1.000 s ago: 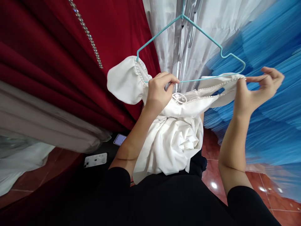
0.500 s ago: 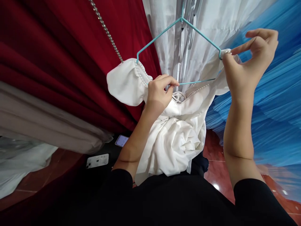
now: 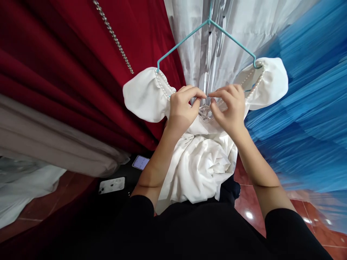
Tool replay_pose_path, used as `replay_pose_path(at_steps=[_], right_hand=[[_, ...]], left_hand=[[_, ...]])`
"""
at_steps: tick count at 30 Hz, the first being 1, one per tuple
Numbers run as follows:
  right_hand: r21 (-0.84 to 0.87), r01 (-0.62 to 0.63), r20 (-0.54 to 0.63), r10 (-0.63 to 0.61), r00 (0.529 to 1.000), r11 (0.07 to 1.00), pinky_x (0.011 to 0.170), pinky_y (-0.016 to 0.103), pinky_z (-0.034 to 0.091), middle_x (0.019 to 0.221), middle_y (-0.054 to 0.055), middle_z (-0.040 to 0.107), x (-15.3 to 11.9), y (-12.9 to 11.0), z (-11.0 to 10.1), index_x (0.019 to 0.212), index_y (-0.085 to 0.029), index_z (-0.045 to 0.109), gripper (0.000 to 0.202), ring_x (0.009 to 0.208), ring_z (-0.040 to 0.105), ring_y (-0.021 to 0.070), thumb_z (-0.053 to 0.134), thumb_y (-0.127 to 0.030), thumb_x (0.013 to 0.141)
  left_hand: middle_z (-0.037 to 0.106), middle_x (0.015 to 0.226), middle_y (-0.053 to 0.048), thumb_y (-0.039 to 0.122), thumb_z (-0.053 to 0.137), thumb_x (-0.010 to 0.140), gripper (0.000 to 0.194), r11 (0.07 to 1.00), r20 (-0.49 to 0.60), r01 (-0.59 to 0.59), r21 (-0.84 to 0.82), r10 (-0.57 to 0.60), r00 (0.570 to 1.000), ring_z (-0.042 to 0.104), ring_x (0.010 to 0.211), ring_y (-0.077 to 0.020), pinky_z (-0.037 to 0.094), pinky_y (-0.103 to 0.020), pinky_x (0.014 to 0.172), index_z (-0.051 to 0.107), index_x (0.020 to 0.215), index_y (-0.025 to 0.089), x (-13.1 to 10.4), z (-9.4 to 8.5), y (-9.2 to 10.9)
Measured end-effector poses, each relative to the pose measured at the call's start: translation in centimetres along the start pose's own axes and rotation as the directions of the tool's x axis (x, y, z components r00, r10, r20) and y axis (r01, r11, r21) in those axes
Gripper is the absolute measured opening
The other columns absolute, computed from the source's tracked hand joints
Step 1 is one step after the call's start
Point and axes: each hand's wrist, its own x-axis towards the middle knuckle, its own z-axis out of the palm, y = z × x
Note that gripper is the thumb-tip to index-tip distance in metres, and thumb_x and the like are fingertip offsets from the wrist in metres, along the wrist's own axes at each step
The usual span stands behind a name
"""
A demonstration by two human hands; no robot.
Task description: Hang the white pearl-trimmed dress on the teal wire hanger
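A white dress with pearl-trimmed puff sleeves hangs on a light blue hanger. My left hand is at the left of the neckline, its fingers curled in towards the thumb. Facing it, my right hand is bent the same way, and the index fingertips nearly meet over the hanger's lower bar. Whatever lies between the fingers is too small to make out. Just below the fingertips, white loops show at the neckline. The right puff sleeve hangs free of my hands.
Red fabric hangs on the left with a beaded chain before it. Blue tulle fills the right, and white cloth hangs behind the hanger. Two phones lie on a black surface at lower left.
My right hand has let go of the right sleeve and moved left and down to the neckline, beside my left hand. The right sleeve now spreads outward. My left hand has stayed in place.
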Motion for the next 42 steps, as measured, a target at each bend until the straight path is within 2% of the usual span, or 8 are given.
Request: replay_pose_path(at_steps=[6, 9, 12, 19, 24, 32, 38, 42], right_hand=[[-0.02, -0.085, 0.042, 0.086, 0.995, 0.996, 0.101, 0.057, 0.053, 0.105, 0.007, 0.065, -1.1, -0.8, 1.3, 0.121, -0.031, 0.073, 0.022, 0.103, 0.063, 0.0287, 0.059, -0.034, 0.105], [-0.006, -0.134, 0.045, 0.134, 0.99, 0.991, 0.107, 0.063, 0.05, 0.11, 0.008, 0.064, -1.0, -0.9, 1.5, 0.124, -0.035, 0.073, 0.026, 0.111, 0.063, 0.0311, 0.057, -0.044, 0.107], [0.012, -0.164, 0.023, 0.163, 0.986, 0.986, 0.109, 0.065, 0.049, 0.109, 0.008, 0.063, -1.0, -0.5, 2.1, 0.122, -0.035, 0.075, 0.028, 0.113, 0.063, 0.0321, 0.054, -0.049, 0.108], [-0.024, -0.152, -0.037, 0.151, 0.988, 0.988, 0.106, 0.064, 0.051, 0.105, 0.008, 0.063, -1.1, 0.4, 2.8, 0.115, -0.033, 0.076, 0.028, 0.106, 0.063, 0.0303, 0.051, -0.045, 0.109], [-0.009, -0.122, -0.019, 0.122, 0.992, 0.992, 0.107, 0.065, 0.049, 0.104, 0.007, 0.061, -1.0, 0.8, 2.2, 0.118, -0.033, 0.076, 0.025, 0.105, 0.062, 0.0296, 0.055, -0.034, 0.105], [-0.01, -0.121, 0.048, 0.121, 0.992, 0.993, 0.108, 0.063, 0.05, 0.108, 0.008, 0.062, -0.8, 1.1, 1.0, 0.121, -0.033, 0.075, 0.027, 0.11, 0.062, 0.0309, 0.056, -0.028, 0.103], [-0.036, -0.106, 0.055, 0.108, 0.993, 0.994, 0.109, 0.067, 0.05, 0.113, 0.008, 0.063, -1.0, 1.0, 1.1, 0.124, -0.035, 0.072, 0.029, 0.113, 0.063, 0.0317, 0.053, -0.03, 0.103], [-0.023, -0.109, 0.083, 0.11, 0.99, 0.994, 0.111, 0.069, 0.048, 0.116, 0.007, 0.064, -1.0, 0.7, 1.1, 0.127, -0.036, 0.07, 0.031, 0.115, 0.063, 0.0326, 0.053, -0.028, 0.102]], left_hand=[[0.077, 0.096, 0.0, 0.002, 0.064, 0.097, 0.026, 0.999, 0.005, -0.033, 0.041, 0.033, 0.999, 0.072, 0.093, -0.0193, 0.059, -0.036, 0.086, 0.075, 0.096, 0.025, -0.3, -1.3, 0.7], [0.075, 0.101, -0.001, 0.002, 0.067, 0.099, 0.025, 0.987, -0.231, -0.073, 0.14, 0.105, 0.967, 0.07, 0.101, -0.0206, 0.057, -0.041, 0.097, 0.076, 0.101, 0.025, -0.1, -3.7, 0.5], [0.07, 0.115, -0.002, 0.003, 0.084, 0.089, 0.035, 0.969, -0.373, -0.045, 0.245, 0.137, 0.918, 0.064, 0.115, -0.0254, 0.05, -0.045, 0.107, 0.075, 0.114, 0.025, 0.3, -6.1, -1.4], [0.064, 0.118, 0.001, 0.005, 0.083, 0.094, 0.031, 0.947, -0.278, 0.163, 0.277, -0.084, 0.957, 0.053, 0.119, -0.0199, 0.037, -0.04, 0.115, 0.064, 0.11, 0.022, 2.3, -6.5, -7.2], [0.071, 0.099, 0.005, 0.0, 0.085, 0.09, 0.028, 0.916, -0.288, 0.258, 0.308, -0.169, 0.943, 0.056, 0.099, -0.0128, 0.044, -0.032, 0.098, 0.066, 0.102, 0.016, 3.5, -6.7, -8.0], [0.075, 0.09, 0.008, -0.006, 0.083, 0.084, 0.029, 0.943, -0.167, 0.239, 0.233, -0.204, 0.965, 0.07, 0.086, -0.0154, 0.056, -0.036, 0.081, 0.074, 0.095, 0.019, 3.7, -9.3, -4.2], [0.07, 0.091, 0.007, -0.01, 0.076, 0.082, 0.033, 0.896, -0.265, 0.244, 0.371, -0.149, 0.953, 0.066, 0.079, -0.0079, 0.049, -0.025, 0.066, 0.066, 0.098, 0.017, 4.6, -10.9, -6.1], [0.072, 0.081, 0.0, 0.004, 0.077, 0.08, 0.019, 0.899, -0.331, 0.273, 0.342, -0.157, 0.931, 0.072, 0.073, -0.0163, 0.046, -0.031, 0.063, 0.069, 0.092, 0.017, 2.3, -12.5, -7.3]])
